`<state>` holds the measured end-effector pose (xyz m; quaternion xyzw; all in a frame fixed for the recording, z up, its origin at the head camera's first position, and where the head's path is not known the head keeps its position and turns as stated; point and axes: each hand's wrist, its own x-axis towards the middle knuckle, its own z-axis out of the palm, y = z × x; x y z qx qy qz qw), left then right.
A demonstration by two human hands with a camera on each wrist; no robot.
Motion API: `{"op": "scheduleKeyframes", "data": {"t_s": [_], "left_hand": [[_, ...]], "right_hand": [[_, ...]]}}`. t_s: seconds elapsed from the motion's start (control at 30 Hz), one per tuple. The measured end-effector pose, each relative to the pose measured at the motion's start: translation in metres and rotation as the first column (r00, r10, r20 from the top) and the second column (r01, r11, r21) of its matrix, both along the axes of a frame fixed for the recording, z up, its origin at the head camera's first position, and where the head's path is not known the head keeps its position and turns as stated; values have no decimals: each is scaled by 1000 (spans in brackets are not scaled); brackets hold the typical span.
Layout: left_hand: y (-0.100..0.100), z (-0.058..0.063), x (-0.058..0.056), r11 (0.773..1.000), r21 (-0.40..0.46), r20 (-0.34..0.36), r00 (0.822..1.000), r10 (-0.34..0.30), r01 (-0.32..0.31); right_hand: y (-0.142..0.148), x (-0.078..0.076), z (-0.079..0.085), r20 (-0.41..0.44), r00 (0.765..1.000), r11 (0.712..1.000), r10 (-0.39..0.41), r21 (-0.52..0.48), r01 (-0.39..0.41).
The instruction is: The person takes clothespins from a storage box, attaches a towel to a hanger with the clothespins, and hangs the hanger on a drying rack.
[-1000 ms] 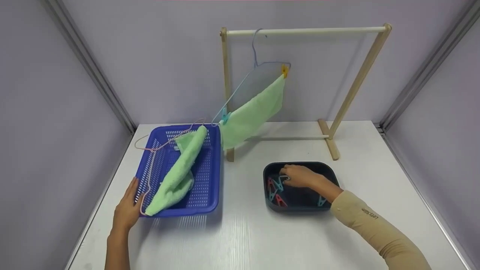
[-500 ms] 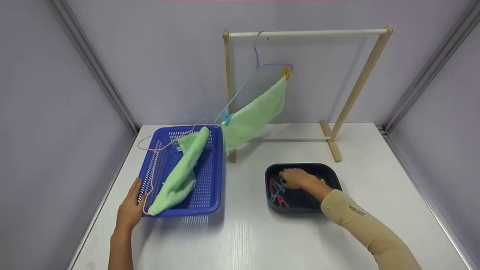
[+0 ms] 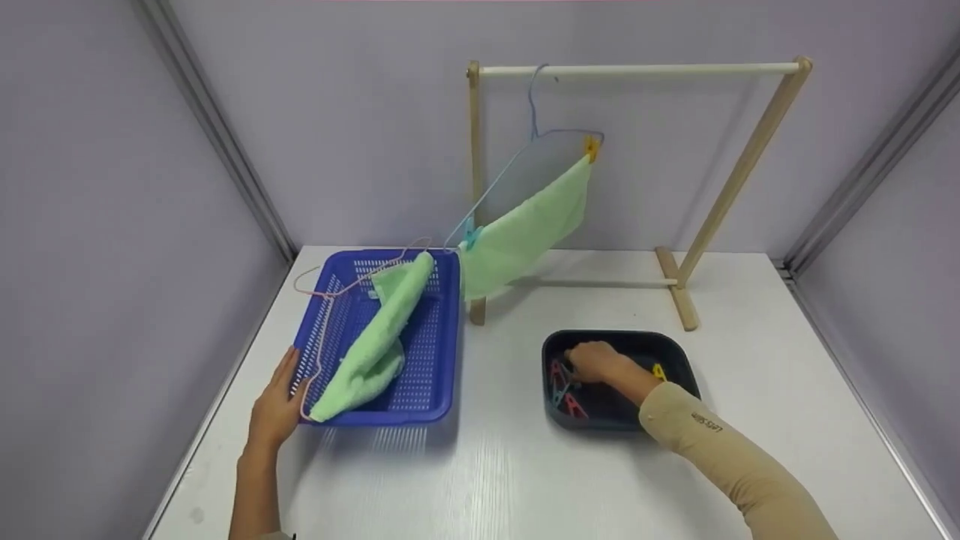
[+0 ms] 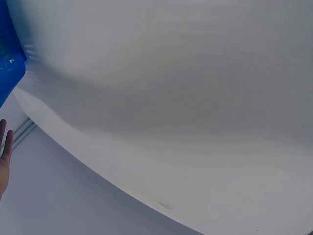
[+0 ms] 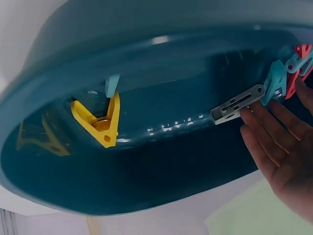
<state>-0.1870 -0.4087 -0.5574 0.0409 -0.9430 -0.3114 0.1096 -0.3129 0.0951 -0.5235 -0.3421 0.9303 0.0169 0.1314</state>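
My left hand (image 3: 276, 412) rests along the near left side of a blue perforated basket (image 3: 450, 352), fingers straight. Inside lies a light green towel (image 3: 375, 341) on a pink wire hanger (image 3: 322, 341) that leans over the left rim. My right hand (image 3: 596, 362) reaches down into a dark tub (image 3: 622, 424) of clothespins. In the right wrist view its extended fingers are at a grey clothespin (image 5: 237, 104) and a teal clothespin (image 5: 275, 81), the thumb near a red clothespin (image 5: 292, 84). A yellow clothespin (image 5: 101, 125) lies at the tub's other end.
Behind stands a wooden rack with a white rail (image 3: 675, 70). A blue hanger (image 3: 534, 135) hangs tilted from it, carrying a green cloth (image 3: 525, 225) held by a yellow clothespin (image 3: 592, 148) and a teal clothespin (image 3: 470, 234). Walls enclose the white table (image 3: 487, 480).
My right hand has shifted slightly and sunk lower among the clothespins, exposing the yellow one near the wrist. The head view has swung a little left. My left hand stays at the basket.
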Motion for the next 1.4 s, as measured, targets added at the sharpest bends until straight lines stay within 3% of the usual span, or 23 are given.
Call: {"op": "scheduleKeyframes", "data": {"t_s": [0.2, 0.23, 0.43, 0.47, 0.73, 0.9, 1.07, 1.2, 1.4], "left_hand": [[3, -1, -1, 1000, 15, -1, 1000, -6, 7], [3, -2, -2, 1000, 16, -1, 1000, -6, 6], [4, -1, -3, 1000, 25, 15, 1000, -4, 4], [4, 0, -3, 1000, 27, 17, 1000, -3, 3], [1, 0, -2, 1000, 23, -18, 1000, -3, 4], [-1, 0, -1, 1000, 17, -24, 1000, 4, -3], [-1, 1, 0, 1000, 18, -17, 1000, -1, 1], [0, 2, 1, 1000, 21, -12, 1000, 1, -1], [0, 2, 1, 1000, 26, -15, 1000, 0, 0]], "right_hand": [[-1, -3, -5, -28, 1000, 1000, -1, 16, 1], [4, -9, -16, -54, 998, 999, 27, -15, -28], [6, -14, -22, -118, 992, 999, 44, -15, -46], [1, -9, -13, -108, 994, 1000, 22, 19, -20], [-1, -12, -15, -140, 989, 998, 54, -3, -55], [-2, -14, -17, -60, 996, 995, 65, -67, -69], [0, -14, -17, 94, 996, 991, 4, -137, 9], [3, -11, -12, 209, 978, 968, -19, -240, 71], [12, -5, -1, 244, 969, 950, 27, -307, 51]]}}
